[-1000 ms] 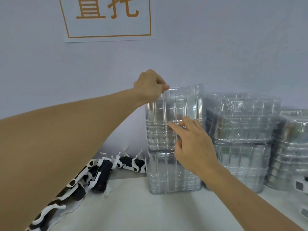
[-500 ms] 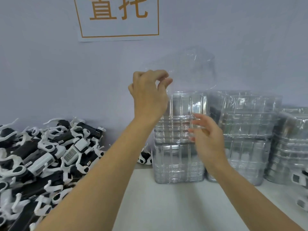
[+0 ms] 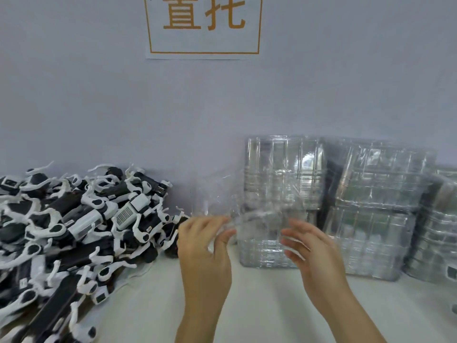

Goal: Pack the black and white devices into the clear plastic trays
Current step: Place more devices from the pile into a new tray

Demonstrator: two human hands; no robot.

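Note:
A single clear plastic tray [image 3: 249, 206] hangs in the air in front of the stacks, blurred and hard to make out. My left hand [image 3: 205, 246] pinches its lower left edge between thumb and fingers. My right hand [image 3: 309, 246] is at its lower right edge with fingers curved toward it; whether it grips is unclear. A big heap of black and white devices [image 3: 74, 233] covers the left of the white table [image 3: 259, 305].
Stacks of clear trays [image 3: 282, 174] stand against the grey wall, with more stacks [image 3: 378, 209] to the right and one stack [image 3: 440, 231] at the far right edge. A white sign with orange characters [image 3: 204, 23] hangs on the wall above.
My left hand lifted one tray off the top of the stack and brought it down and toward me. My right hand left the stack's front and came to the tray's right edge.

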